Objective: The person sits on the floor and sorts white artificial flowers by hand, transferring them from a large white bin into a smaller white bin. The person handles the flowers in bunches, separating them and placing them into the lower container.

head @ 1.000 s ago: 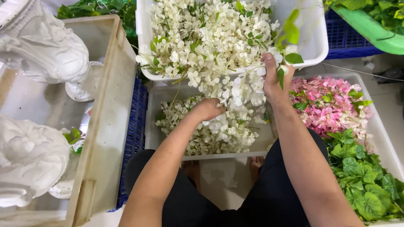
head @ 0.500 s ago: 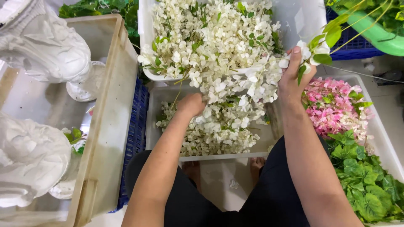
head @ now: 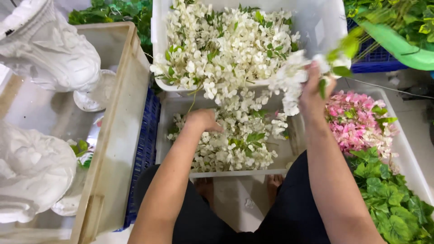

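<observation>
The right hand (head: 316,92) grips a white flower sprig (head: 294,83) lifted clear of the tub (head: 337,27), while the left hand (head: 203,121), fingers buried out of sight, digs into the lower tray (head: 235,171).

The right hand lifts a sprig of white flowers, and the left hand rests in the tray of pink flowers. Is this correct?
Not quite. In the head view the left hand rests in the tray of white flowers, not pink. The right hand does lift a sprig of white flowers.

- Left hand (head: 202,120) rests in white flowers (head: 235,144) at the near tray's (head: 235,173) left side.
- Right hand (head: 316,92) grips a white sprig (head: 294,79) raised at the far tray's (head: 332,27) right corner.
- Pink flowers (head: 357,122) lie in the right bin (head: 413,158).
</observation>
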